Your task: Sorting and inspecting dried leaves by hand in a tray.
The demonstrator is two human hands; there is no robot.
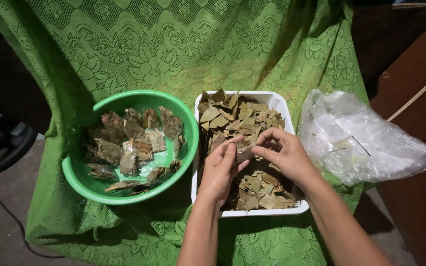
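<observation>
left hand (221, 170): over the middle of the white tub, fingers curled in, thumb and fingertips pinched on the near end of a dried leaf.
right hand (284, 152): just beside the left, over the tub's right half, fingers bent and closed on the far end of the same leaf; the fingertips of the two hands almost meet.
dried leaf (245, 150): a brown, flat piece held between both hands, lifted just above the heap in the tub, near the tub's middle.
white tub (265, 211): a square white plastic container standing on the green cloth, right of the bowl and touching or nearly touching its rim; filled with loose brown and olive dried leaves.
green bowl (82, 180): a round green plastic bowl on the left part of the cloth, holding a thinner layer of darker, crumpled leaf pieces, with bare bowl showing between them.
plastic bag (366, 143): a clear, crumpled bag lying at the right edge of the cloth, just beside the tub's right wall.
green cloth (173, 49): a lace-patterned green cloth draped over whatever carries the things, hanging down at the front and rising behind them.
floor (1, 231): grey, at the lower left, with a thin dark cable across it.
</observation>
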